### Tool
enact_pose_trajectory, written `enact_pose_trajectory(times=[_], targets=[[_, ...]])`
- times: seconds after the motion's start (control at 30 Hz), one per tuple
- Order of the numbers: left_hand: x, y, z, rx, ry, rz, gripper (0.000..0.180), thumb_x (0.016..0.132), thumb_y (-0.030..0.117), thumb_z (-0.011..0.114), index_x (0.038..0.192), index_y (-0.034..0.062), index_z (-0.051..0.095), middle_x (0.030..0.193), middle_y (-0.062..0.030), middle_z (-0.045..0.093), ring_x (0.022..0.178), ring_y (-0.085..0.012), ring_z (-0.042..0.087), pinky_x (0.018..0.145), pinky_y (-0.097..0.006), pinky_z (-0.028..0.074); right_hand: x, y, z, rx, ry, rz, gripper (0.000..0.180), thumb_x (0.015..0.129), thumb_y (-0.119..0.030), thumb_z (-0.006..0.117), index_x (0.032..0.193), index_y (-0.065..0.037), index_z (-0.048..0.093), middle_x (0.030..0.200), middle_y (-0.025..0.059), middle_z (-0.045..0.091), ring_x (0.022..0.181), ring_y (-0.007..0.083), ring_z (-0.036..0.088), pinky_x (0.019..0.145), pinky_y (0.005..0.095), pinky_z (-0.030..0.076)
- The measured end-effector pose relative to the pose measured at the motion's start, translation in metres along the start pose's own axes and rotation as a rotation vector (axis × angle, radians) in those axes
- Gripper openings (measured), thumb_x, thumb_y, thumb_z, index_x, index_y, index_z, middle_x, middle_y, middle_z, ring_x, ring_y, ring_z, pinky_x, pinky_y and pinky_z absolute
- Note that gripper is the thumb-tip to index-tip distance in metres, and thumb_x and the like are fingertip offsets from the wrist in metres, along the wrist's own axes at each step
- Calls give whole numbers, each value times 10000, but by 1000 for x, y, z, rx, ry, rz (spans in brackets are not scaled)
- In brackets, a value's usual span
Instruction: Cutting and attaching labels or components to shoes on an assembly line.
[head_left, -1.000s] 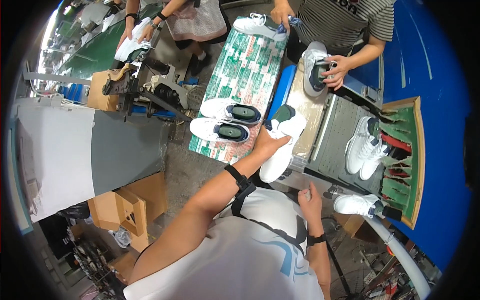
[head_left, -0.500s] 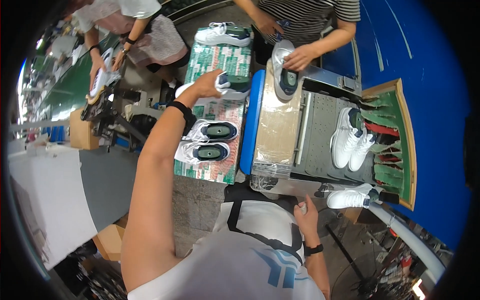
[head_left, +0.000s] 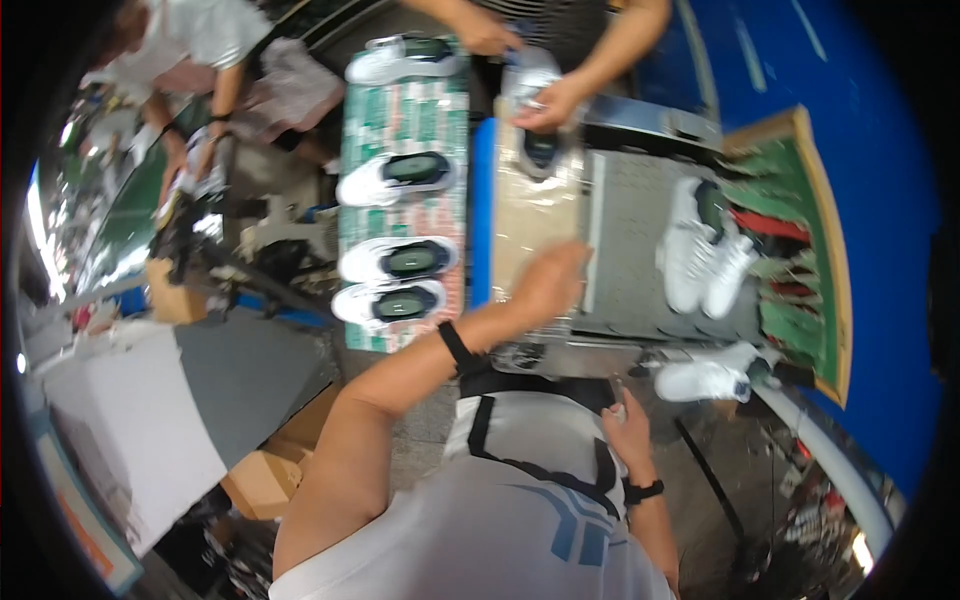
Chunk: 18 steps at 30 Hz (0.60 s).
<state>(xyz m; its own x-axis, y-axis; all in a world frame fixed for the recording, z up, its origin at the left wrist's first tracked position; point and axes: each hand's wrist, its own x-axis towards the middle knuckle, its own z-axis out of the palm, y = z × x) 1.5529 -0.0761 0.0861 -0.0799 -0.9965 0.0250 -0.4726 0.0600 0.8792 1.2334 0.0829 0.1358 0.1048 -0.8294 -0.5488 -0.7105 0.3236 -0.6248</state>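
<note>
My left hand (head_left: 548, 285) is over the near part of a tape-wrapped, cardboard-covered ledge (head_left: 520, 225), by the grey conveyor bed. Motion smears its fingers, and no object shows in it. Low in front of my waist, my right hand (head_left: 628, 430) has its fingers curled; whatever they hold is too small to make out. A pair of white shoes (head_left: 690, 260) stands on the conveyor bed, and white shoes (head_left: 705, 375) lie at its near right edge. On the green-and-white patterned board at left are several white shoes with dark green insoles, one (head_left: 400, 180) in the middle.
Across the ledge, a co-worker's hands (head_left: 545, 105) hold a white shoe (head_left: 540, 150). Another person at far left handles a shoe at a stand (head_left: 180, 235). Green and red strips hang in a wooden-framed opening (head_left: 800, 290) at right. Cardboard boxes (head_left: 265, 480) sit lower left.
My left hand has let go of the shoe on the patterned board and swung right and nearer, over the ledge. The co-worker's shoe has moved farther away. My view has shifted slightly.
</note>
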Motion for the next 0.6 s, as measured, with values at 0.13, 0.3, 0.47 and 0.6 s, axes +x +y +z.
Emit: enact_pose_trajectory(times=[0.13,0.3,0.47,0.6], targets=[[-6,103,177,-179,-393,147,705,835,192,873,1449,-8,591,1474,-226,615,1406,-419,550,1204,-508,423,-14,37,-16,-105,-24,124,698,862,-293,780,1474,-14,594,1093,220,741,1022,403,724,929,472,579],[25,147,296,-24,-414,48,1085,699,272,971,1558,-75,407,1419,-284,601,1334,-451,572,1127,-504,462,-62,75,-36,37,214,269,673,897,-316,772,1465,-6,588,1074,205,738,961,386,723,858,460,573],[36,145,337,-81,-396,-80,849,714,292,908,1445,32,565,1126,-244,743,1042,-446,719,901,-530,574,-79,107,-52,267,260,505,660,925,-291,765,1467,41,587,1031,168,733,901,265,693,801,384,552],[57,173,258,-321,-578,-320,786,719,412,900,1353,47,610,1187,-207,762,1078,-391,737,952,-461,578,-77,144,-61,360,366,429,634,947,-237,747,1468,87,588,1046,116,747,888,163,648,763,323,523]])
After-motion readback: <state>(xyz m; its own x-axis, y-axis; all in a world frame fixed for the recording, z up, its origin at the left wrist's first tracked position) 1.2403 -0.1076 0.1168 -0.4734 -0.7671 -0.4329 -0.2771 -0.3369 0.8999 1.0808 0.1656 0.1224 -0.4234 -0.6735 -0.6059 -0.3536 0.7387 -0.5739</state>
